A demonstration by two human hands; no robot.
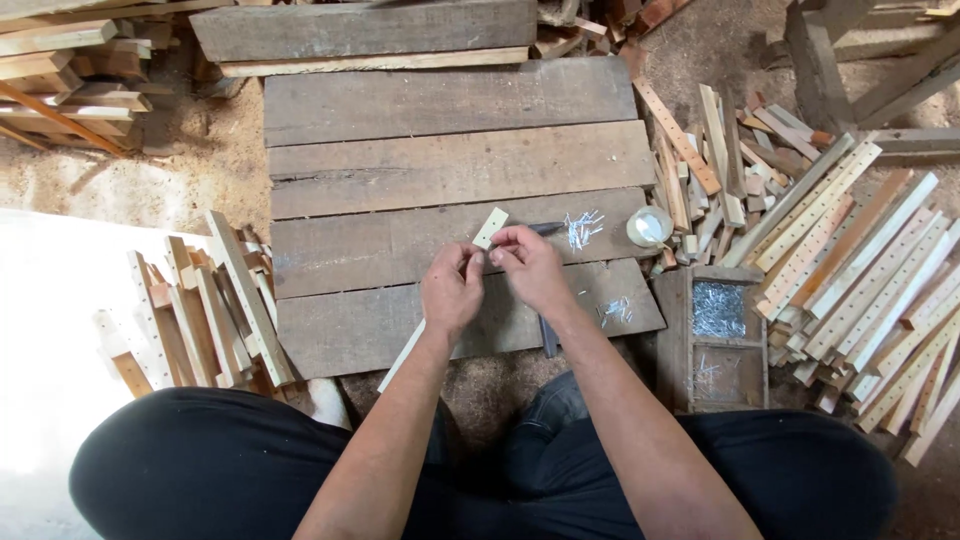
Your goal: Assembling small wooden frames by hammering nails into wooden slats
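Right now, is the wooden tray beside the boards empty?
No: the wooden tray holds a heap of small metal nails in its upper compartment.

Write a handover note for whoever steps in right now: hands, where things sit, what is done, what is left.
Left hand: pinching the pale wooden strip, which runs under both hands across the plank board.
Right hand: fingertips on the same strip, close beside the left hand.
Loose nails lie just right of the hands; more fill the wooden tray.
Drilled strips are piled on the right, short pieces on the left.
Done: cannot tell from this view.
Left: no nail visibly driven into the held strip.
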